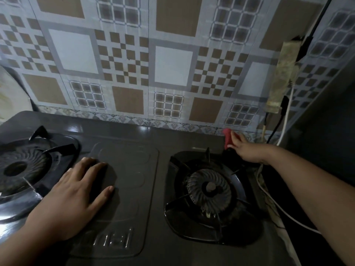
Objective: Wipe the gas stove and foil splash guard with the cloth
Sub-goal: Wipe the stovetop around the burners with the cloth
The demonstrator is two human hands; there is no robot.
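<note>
A dark two-burner gas stove [132,169] fills the lower view. Its left burner [21,167] and right burner [209,189] carry black pan supports. Behind it stands the foil splash guard [134,64], printed with brown, white and grey squares. My left hand [76,196] lies flat, fingers spread, on the stove's middle panel and holds nothing. My right hand [244,148] reaches to the stove's back right corner and grips a red cloth [227,136], which touches the bottom edge of the guard. Most of the cloth is hidden by my fingers.
A grimy power strip [282,77] hangs on the guard at the right, with black and white cables [276,131] running down beside the stove. A white cable [278,206] trails along the stove's right side. A pale object [11,93] stands at the far left.
</note>
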